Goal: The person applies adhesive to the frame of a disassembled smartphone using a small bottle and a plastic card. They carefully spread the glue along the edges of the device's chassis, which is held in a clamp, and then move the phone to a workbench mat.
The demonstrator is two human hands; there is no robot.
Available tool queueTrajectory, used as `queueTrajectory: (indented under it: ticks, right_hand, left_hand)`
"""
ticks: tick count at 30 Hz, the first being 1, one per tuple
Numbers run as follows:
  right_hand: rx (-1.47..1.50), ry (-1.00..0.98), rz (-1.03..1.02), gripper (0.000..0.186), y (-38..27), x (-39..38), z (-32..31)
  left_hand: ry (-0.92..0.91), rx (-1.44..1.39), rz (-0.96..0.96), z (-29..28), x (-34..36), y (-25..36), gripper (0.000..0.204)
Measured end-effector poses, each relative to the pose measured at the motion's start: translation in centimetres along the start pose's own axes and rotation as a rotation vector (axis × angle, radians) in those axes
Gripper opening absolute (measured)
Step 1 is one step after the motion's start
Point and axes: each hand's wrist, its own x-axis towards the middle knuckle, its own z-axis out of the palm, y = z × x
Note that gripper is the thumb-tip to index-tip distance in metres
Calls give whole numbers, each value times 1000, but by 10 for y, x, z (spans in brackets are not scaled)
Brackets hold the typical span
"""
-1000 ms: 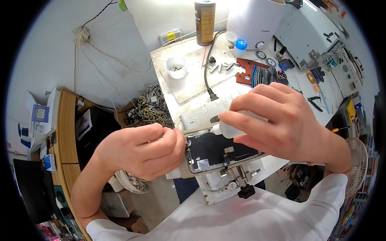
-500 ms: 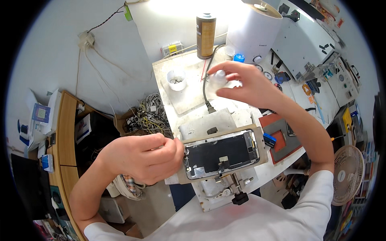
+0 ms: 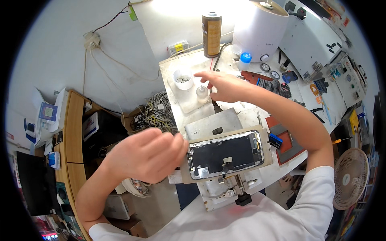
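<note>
A phone screen assembly, dark with a metal frame and a short flex cable, lies on a metal holder with a black knob. Just left of it, my left hand hovers with its fingers curled together, slightly blurred; anything inside them is hidden. Farther off over the bench, my right hand has its index finger stretched toward a white cup holding small bits. Below those fingers stands a small clear dropper bottle, upright and out of the hand's grip.
A tall spray can and a white humidifier-like appliance stand at the back. A blue-capped bottle is beside them. Red-and-grey mats lie to the right, with a small blue box. Tangled cables fill the left side below.
My right hand has moved left and let go of the dropper bottle, which now stands nearer the cup. My left hand stays curled beside the phone screen. The whole view has shifted slightly.
</note>
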Motion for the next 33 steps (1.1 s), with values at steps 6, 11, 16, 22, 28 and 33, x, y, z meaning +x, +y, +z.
queueTrajectory:
  ticks: [6,11,16,22,28,33]
  right_hand:
    - [7,225,-131,35,-48,-57,-51]
    - [-80,166,-336,20,-93,-87,-57]
    - [-159,22,-361,12,-113,-89,-44]
    - [-281,-55,-347,14,-122,-86,-53]
    - [-231,-3,-308,14,-117,-105,-66]
    - [-217,58,-327,17,-101,-115,-69]
  left_hand:
    - [-246,-692,-962,-34,29,23,9]
    - [-405,-810,-1059,-34,36,19,13]
    - [-534,-834,-1179,-35,55,16,25]
    - [-579,-709,-1122,-29,62,18,29]
    - [-790,-716,-1223,-37,84,12,29]
    - [-877,-638,-1225,-37,94,13,27]
